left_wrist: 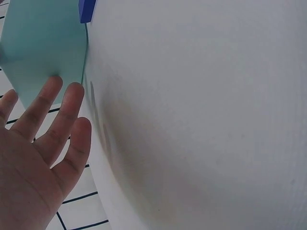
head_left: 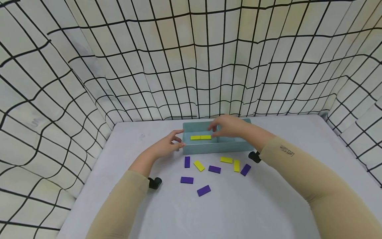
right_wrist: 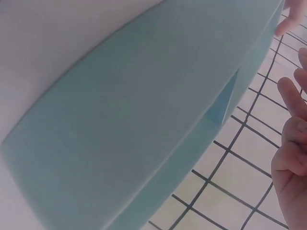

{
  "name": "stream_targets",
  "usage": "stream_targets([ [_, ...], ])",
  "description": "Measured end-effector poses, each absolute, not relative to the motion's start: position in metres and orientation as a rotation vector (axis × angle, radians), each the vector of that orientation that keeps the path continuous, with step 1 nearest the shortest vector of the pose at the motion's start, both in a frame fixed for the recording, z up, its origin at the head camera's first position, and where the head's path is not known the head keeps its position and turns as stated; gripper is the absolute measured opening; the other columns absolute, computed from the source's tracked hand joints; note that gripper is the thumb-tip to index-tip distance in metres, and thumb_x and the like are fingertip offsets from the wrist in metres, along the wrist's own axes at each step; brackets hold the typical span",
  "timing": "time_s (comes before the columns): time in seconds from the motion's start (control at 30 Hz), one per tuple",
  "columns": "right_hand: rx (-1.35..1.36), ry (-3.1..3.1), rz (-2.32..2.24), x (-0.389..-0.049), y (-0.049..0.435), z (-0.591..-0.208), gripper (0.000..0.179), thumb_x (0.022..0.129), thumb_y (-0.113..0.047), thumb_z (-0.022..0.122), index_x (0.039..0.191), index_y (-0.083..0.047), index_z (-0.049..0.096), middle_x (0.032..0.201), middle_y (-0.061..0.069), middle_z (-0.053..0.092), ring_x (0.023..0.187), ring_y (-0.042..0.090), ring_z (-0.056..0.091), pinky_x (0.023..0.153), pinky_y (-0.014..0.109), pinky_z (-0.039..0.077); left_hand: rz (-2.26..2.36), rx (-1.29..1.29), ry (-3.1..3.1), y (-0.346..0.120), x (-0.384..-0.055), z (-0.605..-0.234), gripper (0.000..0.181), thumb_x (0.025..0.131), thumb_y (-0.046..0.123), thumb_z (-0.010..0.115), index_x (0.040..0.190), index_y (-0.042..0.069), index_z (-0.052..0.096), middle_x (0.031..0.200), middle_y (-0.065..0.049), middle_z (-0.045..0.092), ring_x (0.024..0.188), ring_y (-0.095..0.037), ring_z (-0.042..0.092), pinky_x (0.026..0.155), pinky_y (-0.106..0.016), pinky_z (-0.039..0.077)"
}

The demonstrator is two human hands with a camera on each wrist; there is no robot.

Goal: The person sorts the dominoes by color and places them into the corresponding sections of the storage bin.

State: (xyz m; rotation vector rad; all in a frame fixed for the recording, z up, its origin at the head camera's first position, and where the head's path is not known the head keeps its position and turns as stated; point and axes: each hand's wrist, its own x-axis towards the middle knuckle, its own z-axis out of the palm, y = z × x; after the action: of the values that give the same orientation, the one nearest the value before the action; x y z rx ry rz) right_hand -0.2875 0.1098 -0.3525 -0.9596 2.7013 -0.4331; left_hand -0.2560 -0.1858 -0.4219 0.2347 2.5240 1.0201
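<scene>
A pale teal box (head_left: pixel 198 149) with a divider stands at the back of the table. In its left compartment, two yellow blocks (head_left: pixel 195 137) lie end to end. My left hand (head_left: pixel 168 144) is at the box's left end, thumb and fingers spread, fingertips right at the wall; the left wrist view shows its palm with nothing in it. Over the box, near the divider, hovers my right hand (head_left: pixel 229 126), fingers loosely bent beside the right yellow block (head_left: pixel 206 137). No block shows between its fingers in the right wrist view.
In front of the box lie several purple blocks (head_left: pixel 186 180) and three loose yellow blocks (head_left: pixel 226 160) on the white table (head_left: pixel 253 212). One purple block (left_wrist: pixel 87 9) shows beside the box in the left wrist view. Black netting (head_left: pixel 206 69) over pale walls encloses the back and sides.
</scene>
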Motion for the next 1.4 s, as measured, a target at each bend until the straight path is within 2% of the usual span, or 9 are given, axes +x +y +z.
stream_targets([
  [0.13,-0.963,2.713,-0.472,-0.279,0.121,-0.356,0.03,0.09,-0.033,0.074,0.12,-0.028,0.071,0.101,-0.012,0.066,0.086,0.014,0.057,0.074,0.032,0.05,1.02,0.235,2.527,-0.186,-0.256,-0.423,0.072,0.097,0.045,0.062,0.155,0.041,0.02,0.139,-0.005,0.051,0.11,-0.021,0.061,0.106,-0.054,0.038],
  [0.3,-0.997,2.692,-0.518,-0.267,0.136,-0.359,0.03,0.09,-0.03,0.075,0.119,-0.025,0.072,0.1,-0.012,0.065,0.079,0.015,0.054,0.067,0.031,0.048,1.016,0.236,2.524,-0.186,-0.256,-0.423,0.073,0.096,0.046,0.062,0.155,0.041,0.02,0.139,-0.005,0.051,0.111,-0.022,0.061,0.106,-0.054,0.038],
  [0.67,-0.994,2.665,-0.573,-0.239,0.171,-0.374,0.028,0.089,-0.026,0.075,0.116,-0.02,0.074,0.102,-0.009,0.069,0.075,0.012,0.054,0.067,0.03,0.049,1.018,0.221,2.512,-0.185,-0.255,-0.42,0.072,0.097,0.046,0.061,0.156,0.041,0.019,0.141,-0.006,0.05,0.115,-0.024,0.06,0.107,-0.055,0.037],
  [0.8,-0.963,2.656,-0.582,-0.233,0.184,-0.382,0.028,0.089,-0.025,0.075,0.116,-0.019,0.074,0.099,-0.013,0.068,0.072,0.011,0.053,0.065,0.029,0.049,1.016,0.221,2.511,-0.185,-0.255,-0.419,0.072,0.097,0.046,0.061,0.155,0.041,0.019,0.141,-0.006,0.05,0.116,-0.023,0.06,0.107,-0.054,0.037],
  [1.1,-0.962,2.638,-0.553,-0.228,0.2,-0.396,0.026,0.088,-0.024,0.076,0.114,-0.02,0.074,0.103,-0.01,0.067,0.082,0.01,0.055,0.07,0.028,0.05,1.013,0.235,2.521,-0.186,-0.255,-0.42,0.072,0.097,0.045,0.06,0.156,0.04,0.019,0.141,-0.006,0.05,0.115,-0.023,0.06,0.106,-0.055,0.037],
  [1.4,-0.982,2.62,-0.411,-0.227,0.196,-0.411,0.021,0.088,-0.026,0.075,0.109,-0.031,0.075,0.104,-0.018,0.065,0.093,0.008,0.06,0.079,0.029,0.052,1.011,0.236,2.518,-0.186,-0.255,-0.42,0.072,0.097,0.045,0.061,0.156,0.039,0.019,0.141,-0.006,0.051,0.115,-0.023,0.06,0.107,-0.055,0.037],
])
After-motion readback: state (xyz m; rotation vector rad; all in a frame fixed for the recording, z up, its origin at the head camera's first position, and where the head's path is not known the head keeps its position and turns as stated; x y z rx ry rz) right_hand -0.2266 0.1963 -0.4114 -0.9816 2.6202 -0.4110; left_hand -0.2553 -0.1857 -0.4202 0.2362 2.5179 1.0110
